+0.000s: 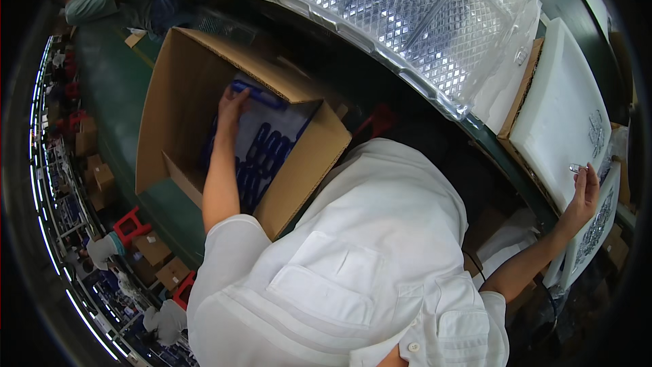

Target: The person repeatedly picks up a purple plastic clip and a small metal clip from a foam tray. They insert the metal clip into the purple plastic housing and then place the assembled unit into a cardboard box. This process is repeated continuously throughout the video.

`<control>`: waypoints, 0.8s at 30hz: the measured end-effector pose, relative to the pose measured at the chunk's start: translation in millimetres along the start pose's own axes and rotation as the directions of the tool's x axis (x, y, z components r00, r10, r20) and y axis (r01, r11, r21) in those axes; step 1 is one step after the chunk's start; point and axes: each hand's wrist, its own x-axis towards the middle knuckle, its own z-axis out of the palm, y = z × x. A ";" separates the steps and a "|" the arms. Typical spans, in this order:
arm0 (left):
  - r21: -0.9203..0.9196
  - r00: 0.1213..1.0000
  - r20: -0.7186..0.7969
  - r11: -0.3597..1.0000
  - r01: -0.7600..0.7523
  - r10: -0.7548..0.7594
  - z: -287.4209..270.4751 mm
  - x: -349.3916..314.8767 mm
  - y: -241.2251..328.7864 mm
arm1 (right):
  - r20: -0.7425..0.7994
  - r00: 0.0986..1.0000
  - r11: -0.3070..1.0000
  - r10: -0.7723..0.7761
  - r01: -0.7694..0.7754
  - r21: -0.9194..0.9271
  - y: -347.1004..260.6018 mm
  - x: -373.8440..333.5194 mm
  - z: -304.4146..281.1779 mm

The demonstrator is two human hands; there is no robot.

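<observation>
My left hand reaches into an open cardboard box and is closed on a long, glossy blue piece near the box's far wall. Several similar dark blue pieces lie in rows at the bottom, some on a pale sheet; what they are I cannot make out. Far to the right, my right hand pinches a small clear piece with a shiny look. It is held over a white foam-like tray, on which a cluster of small clear pieces rests.
A large clear plastic tray with a diamond pattern covers the bench ahead. Below the white tray sits another pale tray of small pieces. Red stools, cartons and other people are on the left.
</observation>
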 end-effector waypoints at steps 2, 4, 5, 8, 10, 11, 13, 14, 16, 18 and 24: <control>-0.193 0.993 -0.017 0.975 0.111 -0.116 21.5 12.8 -22.9 | 0.044 0.999 0.999 0.030 -0.030 0.014 -2.2 -2.5 1.4; -0.243 0.963 -0.063 0.940 0.241 -0.263 34.2 25.4 -39.9 | 0.017 1.000 0.998 0.020 -0.021 0.054 2.0 -3.9 -1.1; -0.192 0.953 -0.097 0.945 0.264 -0.286 30.5 28.6 -45.2 | 0.007 1.000 0.997 0.017 -0.017 0.075 3.8 -4.5 -2.8; 0.212 0.952 -0.182 0.936 0.282 -0.246 13.2 31.5 -44.1 | -0.047 0.999 1.000 0.015 -0.016 -0.016 -0.7 -13.0 -12.7; 0.718 0.949 -0.203 0.695 -0.024 0.242 22.3 14.9 -41.9 | -0.044 0.999 1.000 0.014 -0.014 -0.014 6.7 -18.0 -21.5; 0.891 0.877 -0.112 0.439 -0.121 0.468 24.3 10.9 -38.7 | -0.041 0.999 1.000 0.012 -0.012 -0.005 8.3 -18.5 -22.0; 0.930 0.784 0.216 0.121 -0.346 0.582 21.5 16.9 -32.0 | -0.020 0.999 1.000 0.027 -0.027 -0.004 7.6 -19.8 -20.1; 0.899 0.706 0.376 -0.049 -0.436 0.601 17.6 25.1 -32.5 | -0.012 0.999 1.000 0.031 -0.031 0.001 6.4 -18.8 -17.7; 0.876 0.779 0.399 0.051 -0.480 0.483 11.8 41.1 -36.3 | 0.003 0.999 0.998 0.043 -0.043 0.040 8.3 -19.2 -9.4; 0.854 0.810 0.472 0.046 -0.518 0.348 43.1 54.8 -22.2 | 0.001 0.999 0.998 0.049 -0.049 0.046 -1.3 -24.3 -9.8; 0.756 0.665 0.585 -0.015 -0.655 0.465 19.4 56.2 -26.5 | 0.078 0.997 0.983 0.005 -0.020 0.183 4.7 -19.9 1.0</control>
